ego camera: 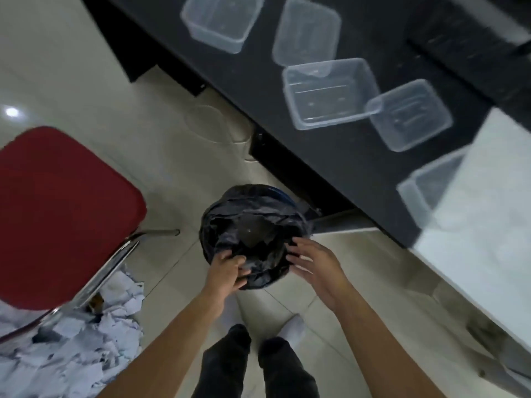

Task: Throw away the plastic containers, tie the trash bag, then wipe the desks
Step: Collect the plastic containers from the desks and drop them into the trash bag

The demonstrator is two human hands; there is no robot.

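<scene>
Down by my knees, dark trousers [227, 366] and both forearms lead to the bin [287, 197] on the floor, set close under the black desk [258, 90] so the drop is short. My left hand [227, 272] has its fingers curled into the near rim of the bag [253, 225], bunching the plastic. I judge this grip is meant to pull the mouth wide, or to settle the liner, before anything goes in. My right hand [314, 264] is spread at the rim's right side, fingers straight and apart, holding nothing; whether the tips touch the bag I cannot tell. The containers [327, 93] lie clear and empty on the black desk above, one half hidden behind the white desk [488, 225]. None shows in the bag, so throwing them away is not yet begun. A red chair [57, 211] and torn paper [71, 346] are to my left.
</scene>
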